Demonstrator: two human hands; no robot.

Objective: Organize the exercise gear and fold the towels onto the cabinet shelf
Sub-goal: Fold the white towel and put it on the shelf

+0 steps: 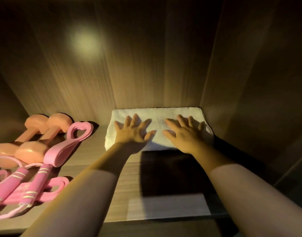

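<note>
A folded white towel [157,115] lies at the back right of the wooden cabinet shelf [122,190]. My left hand [134,131] presses flat on the towel's left half, fingers spread. Beside it, my right hand [184,132] lies flat on the right half, fingers also spread. Two peach dumbbells [29,147] rest side by side at the left. Next to them lies a pink resistance band [64,147] with looped ends. A pink jump rope [27,187] with striped handles sits at the front left on another pink band [56,187].
The cabinet's back wall [146,65] stands right behind the towel, and the right side wall [249,82] is close to the towel's right end. A dark shadow covers the shelf in front of the towel. The shelf's front edge [164,219] runs below my forearms.
</note>
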